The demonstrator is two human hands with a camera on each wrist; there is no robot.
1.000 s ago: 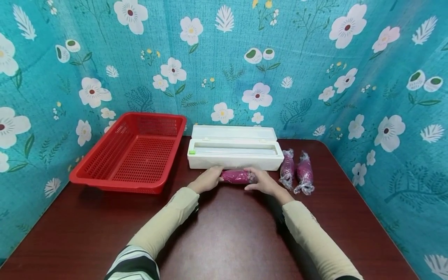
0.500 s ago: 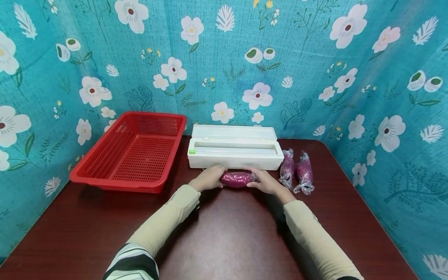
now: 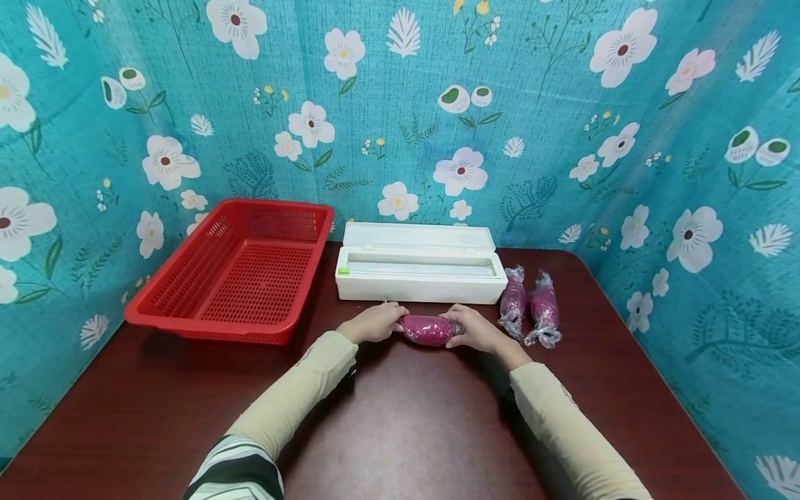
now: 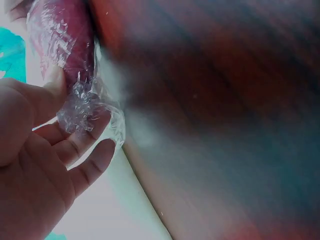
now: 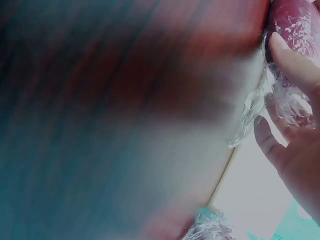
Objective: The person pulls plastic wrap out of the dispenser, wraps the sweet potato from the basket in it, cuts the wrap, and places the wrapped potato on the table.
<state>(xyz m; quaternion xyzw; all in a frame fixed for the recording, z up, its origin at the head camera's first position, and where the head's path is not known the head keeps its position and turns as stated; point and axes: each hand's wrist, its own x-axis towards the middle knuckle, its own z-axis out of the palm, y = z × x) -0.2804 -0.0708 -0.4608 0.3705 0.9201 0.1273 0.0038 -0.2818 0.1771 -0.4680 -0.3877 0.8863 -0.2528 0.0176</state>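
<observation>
A purple-red sweet potato (image 3: 428,330) in cling film lies crosswise between my hands, in front of the white box. My left hand (image 3: 373,322) grips its left end. In the left wrist view the thumb lies on the sweet potato (image 4: 62,35), and fingers are under the bunched film end (image 4: 82,107). At the other end my right hand (image 3: 476,330) holds it; in the right wrist view the thumb presses the side of the sweet potato (image 5: 295,22) and loose film (image 5: 255,107) hangs by the fingers. The fingers' far sides are hidden.
The white cling film box (image 3: 421,289) stands behind with its lid up and a green slider at left. Two more wrapped sweet potatoes (image 3: 513,303) lie at its right. A red plastic basket (image 3: 287,326) sits at the left. A flowered curtain borders the table (image 3: 412,430).
Both hands have drawn the sweet potato slightly toward me, away from the box. It has turned over between the fingers. The other things stay put.
</observation>
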